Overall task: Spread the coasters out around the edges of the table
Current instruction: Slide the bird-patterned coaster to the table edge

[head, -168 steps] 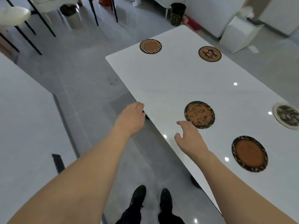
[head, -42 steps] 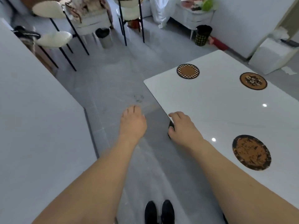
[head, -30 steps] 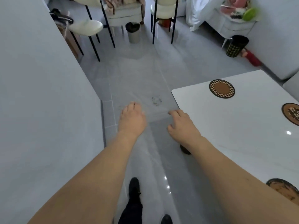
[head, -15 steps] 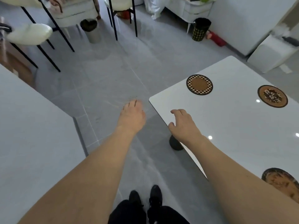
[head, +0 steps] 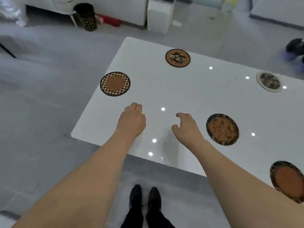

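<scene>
Above the white worktop, empty left hand loosely curled near checkered coaster, open right hand beside speckled coaster.

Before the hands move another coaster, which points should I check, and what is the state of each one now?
1. Both hands free: ok. The left hand and right hand hold nothing.
2. Round checker-rimmed brown coaster near the edge of the white glossy table: ok.
3. Round dark-rimmed speckled brown coaster within reach: ok, just beside the right hand.
4. No coasters overlapping: ok, all five visible lie apart.
5. Round dark-rimmed plain brown coaster fully on the table: cannot tell, the frame cuts it.
</scene>
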